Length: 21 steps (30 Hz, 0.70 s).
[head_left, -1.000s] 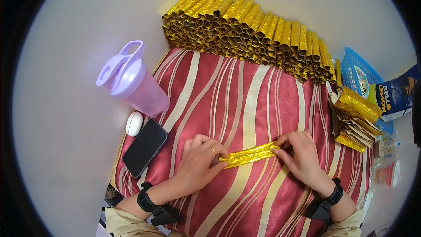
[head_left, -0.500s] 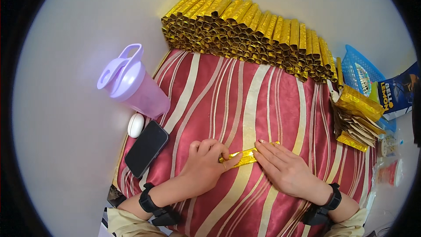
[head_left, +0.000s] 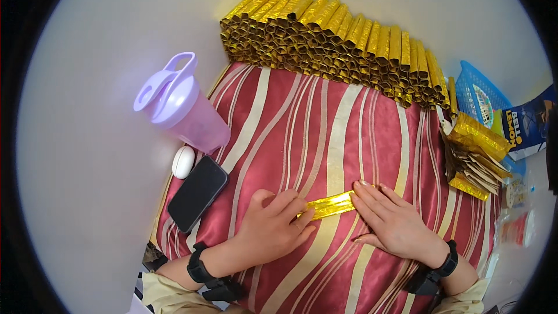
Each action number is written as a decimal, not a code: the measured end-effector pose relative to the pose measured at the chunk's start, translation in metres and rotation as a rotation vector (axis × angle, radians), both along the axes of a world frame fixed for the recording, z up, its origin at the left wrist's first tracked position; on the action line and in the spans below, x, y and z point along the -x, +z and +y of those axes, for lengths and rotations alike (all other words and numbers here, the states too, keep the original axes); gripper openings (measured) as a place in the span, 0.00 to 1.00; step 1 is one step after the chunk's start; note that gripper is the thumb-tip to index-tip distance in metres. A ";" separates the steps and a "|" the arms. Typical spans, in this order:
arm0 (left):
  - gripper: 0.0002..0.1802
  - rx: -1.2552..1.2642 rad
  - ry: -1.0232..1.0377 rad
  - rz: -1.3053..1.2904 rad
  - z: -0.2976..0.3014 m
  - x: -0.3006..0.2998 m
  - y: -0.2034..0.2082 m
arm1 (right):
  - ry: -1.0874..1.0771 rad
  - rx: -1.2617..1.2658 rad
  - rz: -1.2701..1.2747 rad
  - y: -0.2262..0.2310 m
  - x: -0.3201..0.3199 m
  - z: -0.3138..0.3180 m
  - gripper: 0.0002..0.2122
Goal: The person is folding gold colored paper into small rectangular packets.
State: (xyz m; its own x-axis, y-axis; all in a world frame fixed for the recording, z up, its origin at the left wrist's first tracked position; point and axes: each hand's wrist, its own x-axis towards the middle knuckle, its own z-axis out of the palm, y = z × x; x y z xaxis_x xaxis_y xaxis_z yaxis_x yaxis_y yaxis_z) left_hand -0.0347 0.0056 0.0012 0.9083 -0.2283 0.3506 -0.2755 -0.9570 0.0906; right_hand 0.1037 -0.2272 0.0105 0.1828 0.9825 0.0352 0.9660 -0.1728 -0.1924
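On the left wrist [head_left: 203, 250] I see a wide black strap-like band [head_left: 197, 264], and joined at its inner side, a black box-shaped module [head_left: 225, 289]. Behind this band is a loose, wrinkled beige cloth sleeve [head_left: 168, 295]. To its right, the other wrist [head_left: 439, 253] wears a similar black band [head_left: 449, 259] and black box [head_left: 423, 282], with the second beige sleeve [head_left: 468, 298] behind.

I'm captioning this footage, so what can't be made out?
Gold strip, right end: head view, covered by the right hand.
Gold strip, left end: head view, covered by the left hand.
Blue basket, lower part: head view, partly behind the dark blue packet.
Gold tubes, insides: head view, too small and dark.
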 end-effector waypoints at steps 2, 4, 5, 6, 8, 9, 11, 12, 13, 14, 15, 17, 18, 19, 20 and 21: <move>0.15 -0.028 -0.021 -0.083 0.004 0.001 -0.003 | -0.037 0.044 -0.034 0.007 0.000 -0.002 0.38; 0.14 -0.015 -0.009 -0.093 0.006 0.004 -0.003 | -0.032 0.060 -0.017 0.013 0.001 -0.003 0.38; 0.13 0.004 -0.012 -0.103 0.006 0.005 -0.002 | -0.044 0.083 0.002 0.015 0.002 -0.002 0.38; 0.13 0.007 -0.010 -0.110 0.007 0.005 -0.002 | -0.058 0.038 0.004 0.014 0.002 -0.002 0.35; 0.12 0.027 -0.012 -0.096 0.007 0.005 -0.002 | -0.036 -0.021 -0.079 0.009 -0.005 -0.005 0.31; 0.12 0.033 -0.013 -0.102 0.007 0.004 -0.002 | -0.018 -0.080 -0.154 0.006 -0.009 -0.007 0.27; 0.10 0.081 -0.011 -0.069 0.008 0.003 -0.002 | -0.006 -0.160 -0.171 0.000 -0.011 -0.004 0.22; 0.10 0.087 -0.015 -0.073 0.008 0.002 -0.002 | 0.007 -0.245 -0.182 -0.002 -0.012 -0.003 0.17; 0.10 0.096 -0.011 -0.054 0.010 0.001 -0.001 | 0.001 -0.240 -0.183 -0.003 -0.012 -0.003 0.17; 0.09 0.105 -0.008 -0.035 0.010 0.001 -0.001 | 0.012 -0.265 -0.197 -0.004 -0.012 -0.004 0.15; 0.09 0.104 -0.011 -0.037 0.011 0.001 -0.001 | 0.026 -0.296 -0.213 -0.004 -0.012 -0.003 0.14; 0.07 0.129 -0.005 -0.048 0.012 0.001 -0.003 | 0.036 -0.332 -0.232 -0.003 -0.012 -0.003 0.14; 0.07 0.129 -0.008 -0.050 0.012 0.001 -0.003 | 0.054 -0.328 -0.267 -0.004 -0.012 -0.005 0.14; 0.07 0.123 -0.007 -0.045 0.012 0.001 -0.003 | 0.072 -0.323 -0.303 -0.004 -0.012 -0.006 0.14; 0.07 0.117 -0.006 -0.040 0.012 0.000 -0.003 | 0.069 -0.323 -0.306 -0.004 -0.013 -0.006 0.14; 0.07 0.116 -0.008 -0.040 0.012 0.000 -0.002 | 0.068 -0.325 -0.316 -0.004 -0.013 -0.006 0.14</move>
State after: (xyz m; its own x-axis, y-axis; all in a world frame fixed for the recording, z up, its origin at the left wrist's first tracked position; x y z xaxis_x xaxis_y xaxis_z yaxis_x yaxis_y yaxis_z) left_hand -0.0350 0.0171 -0.0012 0.8913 -0.1915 0.4111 -0.2890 -0.9384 0.1893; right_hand 0.1162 -0.2329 0.0061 0.0492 0.9208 0.3870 0.9931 -0.0865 0.0795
